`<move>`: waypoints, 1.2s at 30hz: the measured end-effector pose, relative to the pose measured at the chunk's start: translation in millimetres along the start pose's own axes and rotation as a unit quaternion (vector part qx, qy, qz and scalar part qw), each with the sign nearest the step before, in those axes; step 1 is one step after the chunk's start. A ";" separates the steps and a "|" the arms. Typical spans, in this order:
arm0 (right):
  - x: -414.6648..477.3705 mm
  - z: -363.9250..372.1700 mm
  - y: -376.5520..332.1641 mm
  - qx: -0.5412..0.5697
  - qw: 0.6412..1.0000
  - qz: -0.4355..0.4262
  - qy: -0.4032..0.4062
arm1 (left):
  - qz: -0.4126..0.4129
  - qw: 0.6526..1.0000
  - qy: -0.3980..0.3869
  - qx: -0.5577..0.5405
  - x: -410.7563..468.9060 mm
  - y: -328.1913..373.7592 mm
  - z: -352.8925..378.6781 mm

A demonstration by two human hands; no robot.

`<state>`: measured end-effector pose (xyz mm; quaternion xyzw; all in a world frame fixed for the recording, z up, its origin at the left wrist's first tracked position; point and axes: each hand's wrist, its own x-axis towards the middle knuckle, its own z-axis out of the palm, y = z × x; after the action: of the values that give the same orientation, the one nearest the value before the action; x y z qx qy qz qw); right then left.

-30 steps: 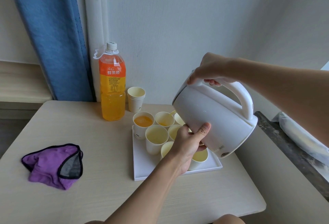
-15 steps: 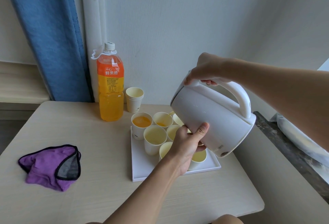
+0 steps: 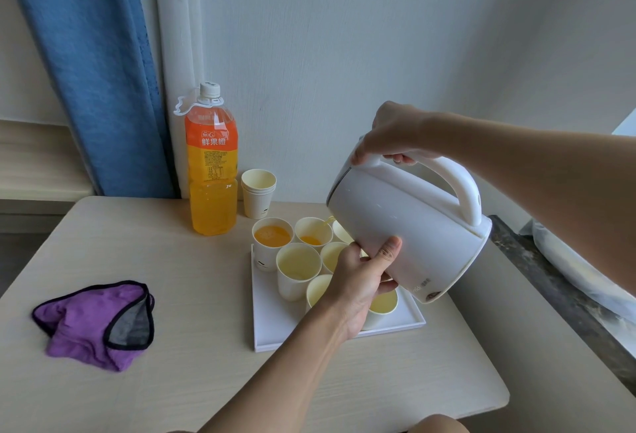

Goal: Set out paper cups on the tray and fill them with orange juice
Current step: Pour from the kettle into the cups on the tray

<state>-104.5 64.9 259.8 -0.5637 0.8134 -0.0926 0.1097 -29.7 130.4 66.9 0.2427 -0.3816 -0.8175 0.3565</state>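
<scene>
**Pale table [image 3: 206,295], kettle [image 3: 413,226] tipped**

I see the right hand [image 3: 389,136] wrapped round the kettle handle, left hand [image 3: 361,281] cupping its belly to steady the tilt (weight, I judge). Below the spout, a cup [image 3: 305,227] on the tray [image 3: 272,322] takes juice [image 3: 311,240].

A: What's the room like?
B: A pale grey wall [image 3: 344,37], a blue curtain [image 3: 96,71] hanging at left, a light wood-grain table [image 3: 172,381] in soft daylight, a dark stone ledge [image 3: 537,278] at right.
</scene>
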 end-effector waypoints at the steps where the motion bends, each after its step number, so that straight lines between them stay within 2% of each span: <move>1: 0.0 -0.1 -0.3 0.000 1.000 -0.002 0.000 | 0.000 1.000 0.000 -0.002 -0.5 0.5 0.3; 36: 2.9 2.1 -8.0 -0.027 1.000 -0.013 -0.001 | 0.002 1.000 -0.013 -0.024 -3.6 2.2 1.3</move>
<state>-97.7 59.4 259.7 -0.5772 0.8080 -0.0713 0.0942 -27.5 132.7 69.8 0.2230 -0.3671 -0.8286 0.3591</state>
